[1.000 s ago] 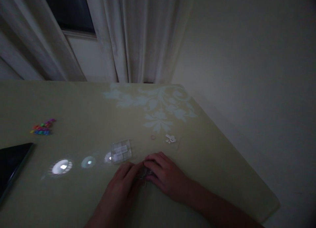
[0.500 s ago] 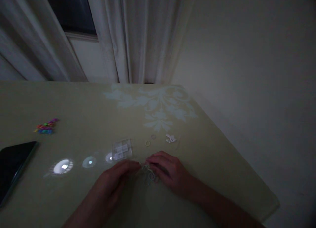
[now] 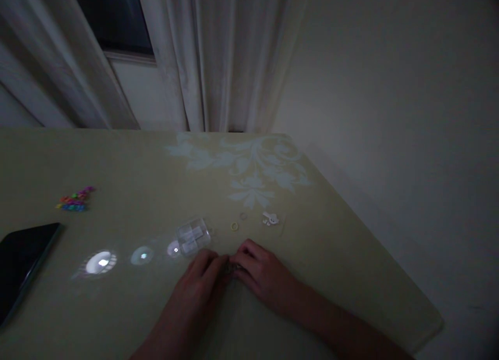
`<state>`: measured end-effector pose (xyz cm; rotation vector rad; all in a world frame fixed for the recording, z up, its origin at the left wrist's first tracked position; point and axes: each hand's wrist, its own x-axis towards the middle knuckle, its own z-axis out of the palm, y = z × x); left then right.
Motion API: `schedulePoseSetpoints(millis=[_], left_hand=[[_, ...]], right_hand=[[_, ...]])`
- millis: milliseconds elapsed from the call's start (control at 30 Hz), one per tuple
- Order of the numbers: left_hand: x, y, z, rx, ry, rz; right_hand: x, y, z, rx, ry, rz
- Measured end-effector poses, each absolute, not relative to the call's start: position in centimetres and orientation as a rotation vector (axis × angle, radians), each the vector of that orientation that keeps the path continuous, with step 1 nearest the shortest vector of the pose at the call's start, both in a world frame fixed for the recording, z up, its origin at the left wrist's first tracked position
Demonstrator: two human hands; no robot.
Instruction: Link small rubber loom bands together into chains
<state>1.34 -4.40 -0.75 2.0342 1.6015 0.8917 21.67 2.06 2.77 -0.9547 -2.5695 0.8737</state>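
My left hand (image 3: 202, 274) and my right hand (image 3: 259, 269) meet over the table, fingertips nearly touching. Between them is a bunch of small thin rings (image 3: 233, 267), mostly hidden by my fingers. Both hands are closed on this bunch, pinching it from either side. A clear plastic box (image 3: 194, 237) with compartments lies just beyond my left hand. Beyond my right fingers, a yellowish ring (image 3: 234, 226) and a paler ring (image 3: 243, 216) lie loose on the table. Small white pieces (image 3: 272, 219) sit to their right. The dim light leaves fine detail unclear.
A dark phone or tablet (image 3: 25, 269) lies at the table's left. Behind it is a pile of small colourful pieces (image 3: 76, 200). The pale table (image 3: 128, 162) runs back to curtains (image 3: 234, 58), with a wall (image 3: 390, 89) along its right edge. Bright light spots reflect off its surface.
My left hand has moved right and turned over the bunch, closing in on my right hand. The rings, which showed below my fingers before, are now mostly covered.
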Motion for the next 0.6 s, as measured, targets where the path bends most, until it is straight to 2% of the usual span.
schedulePoseSetpoints(millis=[133, 367, 500, 600], left_hand=[[1.6, -4.0, 0.1, 2.019, 1.624, 0.925], [-1.2, -4.1, 1.9, 1.816, 1.465, 0.94], [-3.4, -4.9, 2.2, 1.87, 1.423, 0.807], [-2.9, -5.2, 1.2, 1.965, 1.469, 0.849]], right_hand=[[21.3, 2.1, 2.1, -0.926, -2.536, 0.769], [22.5, 2.9, 2.6, -0.786, -2.241, 0.962], [23.8, 3.5, 3.8, -0.839, -2.341, 1.005], [23.9, 3.4, 3.9, -0.952, -2.471, 1.004]])
